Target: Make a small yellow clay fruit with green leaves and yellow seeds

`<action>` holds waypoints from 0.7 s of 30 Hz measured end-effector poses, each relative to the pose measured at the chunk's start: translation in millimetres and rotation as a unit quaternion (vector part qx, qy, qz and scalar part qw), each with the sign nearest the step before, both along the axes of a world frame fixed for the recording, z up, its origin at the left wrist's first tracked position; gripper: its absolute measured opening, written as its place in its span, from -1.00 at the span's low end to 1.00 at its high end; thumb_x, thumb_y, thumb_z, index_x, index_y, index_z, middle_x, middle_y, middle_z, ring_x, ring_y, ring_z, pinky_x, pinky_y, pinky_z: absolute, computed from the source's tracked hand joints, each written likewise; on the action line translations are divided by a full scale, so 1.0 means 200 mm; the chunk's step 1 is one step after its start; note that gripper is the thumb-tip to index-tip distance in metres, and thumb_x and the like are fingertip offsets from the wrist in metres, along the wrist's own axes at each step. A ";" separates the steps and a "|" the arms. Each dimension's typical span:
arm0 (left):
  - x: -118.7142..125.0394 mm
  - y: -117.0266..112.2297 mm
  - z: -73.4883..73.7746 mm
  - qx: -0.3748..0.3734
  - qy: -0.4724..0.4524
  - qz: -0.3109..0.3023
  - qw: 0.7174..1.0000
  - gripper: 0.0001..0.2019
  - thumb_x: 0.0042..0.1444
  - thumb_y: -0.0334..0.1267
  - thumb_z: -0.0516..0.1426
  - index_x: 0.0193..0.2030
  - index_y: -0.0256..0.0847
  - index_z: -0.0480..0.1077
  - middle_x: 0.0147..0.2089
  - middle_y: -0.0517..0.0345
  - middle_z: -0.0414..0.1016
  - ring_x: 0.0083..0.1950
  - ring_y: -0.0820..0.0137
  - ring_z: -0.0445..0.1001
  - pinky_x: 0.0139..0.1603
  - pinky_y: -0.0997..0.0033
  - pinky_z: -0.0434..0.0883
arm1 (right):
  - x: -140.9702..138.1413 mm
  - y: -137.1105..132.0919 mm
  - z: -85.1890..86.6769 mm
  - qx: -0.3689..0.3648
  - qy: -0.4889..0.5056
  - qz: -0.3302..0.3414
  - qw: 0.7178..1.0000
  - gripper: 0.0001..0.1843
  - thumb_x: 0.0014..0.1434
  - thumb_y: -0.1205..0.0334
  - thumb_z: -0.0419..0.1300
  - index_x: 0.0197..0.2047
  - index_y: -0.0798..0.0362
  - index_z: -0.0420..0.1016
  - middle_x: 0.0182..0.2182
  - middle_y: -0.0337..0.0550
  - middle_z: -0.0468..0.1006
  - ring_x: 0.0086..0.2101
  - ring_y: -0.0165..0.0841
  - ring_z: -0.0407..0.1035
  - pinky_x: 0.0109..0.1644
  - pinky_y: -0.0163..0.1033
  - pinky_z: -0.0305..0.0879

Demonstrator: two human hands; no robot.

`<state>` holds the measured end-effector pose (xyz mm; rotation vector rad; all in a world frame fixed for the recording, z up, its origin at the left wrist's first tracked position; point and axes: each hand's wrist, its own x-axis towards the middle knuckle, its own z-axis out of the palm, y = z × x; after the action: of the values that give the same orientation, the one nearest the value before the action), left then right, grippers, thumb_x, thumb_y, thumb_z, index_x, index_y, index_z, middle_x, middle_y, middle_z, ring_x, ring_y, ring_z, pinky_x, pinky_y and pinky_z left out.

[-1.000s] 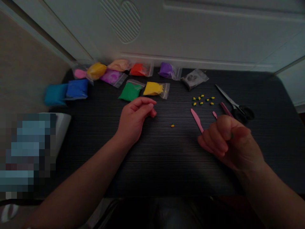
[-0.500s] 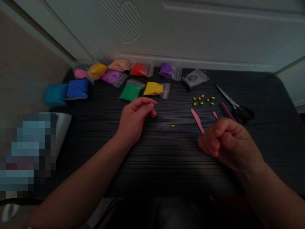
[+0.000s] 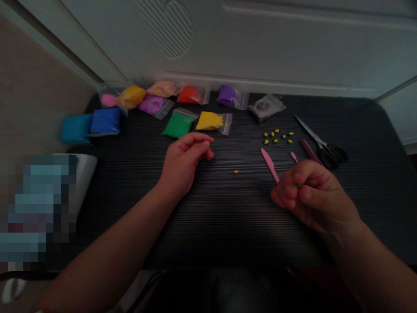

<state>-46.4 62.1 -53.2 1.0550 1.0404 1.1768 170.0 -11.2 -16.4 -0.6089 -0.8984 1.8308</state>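
glossy plastic bags (image 3: pixel 215 121); matt ribbed dark table (image 3: pixel 208 226)

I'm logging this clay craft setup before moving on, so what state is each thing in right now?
right hand: curled, pinching a green clay bit
left hand: resting on the table, loosely curled, empty
green bag: flat, looks closed
yellow bag: flat, looks closed
scissors: lying closed
pink knife tool: lying flat, untouched
single yellow piece: lying alone
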 end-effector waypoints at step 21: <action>0.01 0.00 0.01 -0.006 0.000 0.005 1.000 -0.92 -0.03 -0.37 0.12 -0.37 -0.22 0.44 -0.56 0.25 0.36 -0.47 0.51 0.33 -0.37 0.49 0.30 | 0.01 0.00 0.01 -0.038 0.023 0.023 0.999 -0.95 0.15 0.26 0.13 -0.29 0.01 0.40 -0.47 -0.31 0.53 -0.48 -0.53 0.42 -0.37 -0.37 0.35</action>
<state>-44.9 61.6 -50.3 1.0419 1.0523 1.1764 171.4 -12.1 -14.3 -0.5946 -0.8206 1.9209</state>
